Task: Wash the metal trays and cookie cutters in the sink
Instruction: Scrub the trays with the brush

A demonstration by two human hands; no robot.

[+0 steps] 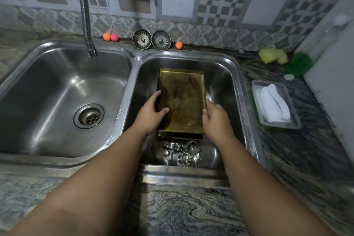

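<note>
On my feed the metal tray (183, 101) sits in the right basin (232, 82) of the double sink, its floor stained brown and yellow and wet-looking. The edge of what I take to be a second tray (180, 135) shows under its near end, though that strip is dark and I can't be sure.

The left hand (151, 113) grips the tray's left side, the thumb lying across the inside and the fingers reaching along the wall. The right hand (214, 119) is curled over the right rim near the front corner, fingertips hooked on the edge.

The cookie cutters (182, 151) lie in a loose heap on the basin floor just in front of the trays, between the two forearms.

The left basin (57, 86) holds only its drain, with the flexible tap hose (86, 15) hanging above its back edge. Two strainer plugs (142, 39) lean against the wall tiles behind the divider, with small orange and pink balls (106, 36) on either side. On the countertop (191, 207) to the right I see a yellow sponge (273, 55), a green scrubber (299, 64), and a shallow container (294, 120) holding white cloths (274, 105).
</note>
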